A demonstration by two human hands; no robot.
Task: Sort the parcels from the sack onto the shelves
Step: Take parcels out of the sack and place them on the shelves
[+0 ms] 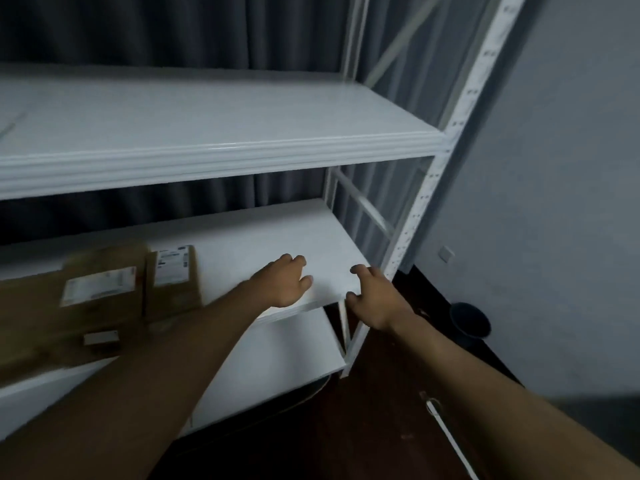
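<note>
Brown cardboard parcels lie on the left part of the white middle shelf (pixel 263 233): a narrow one (pixel 173 289) with a white label, a wider labelled one (pixel 100 306) beside it, and a small pale box (pixel 102 338) on a large flat brown parcel (pixel 27 323). My left hand (pixel 284 282) hovers over or rests on the bare right end of that shelf, fingers loosely curled and holding nothing. At the shelf's front right corner is my right hand (pixel 372 299), also loosely curled and holding nothing. No sack is in view.
The top shelf (pixel 207 133) of the white metal rack is bare here, and a lower shelf (pixel 277 358) shows below. The rack's right post (pixel 436 174) stands by a grey wall. A dark round bin (pixel 469 320) and a white strap (pixel 450 438) are on the dark floor.
</note>
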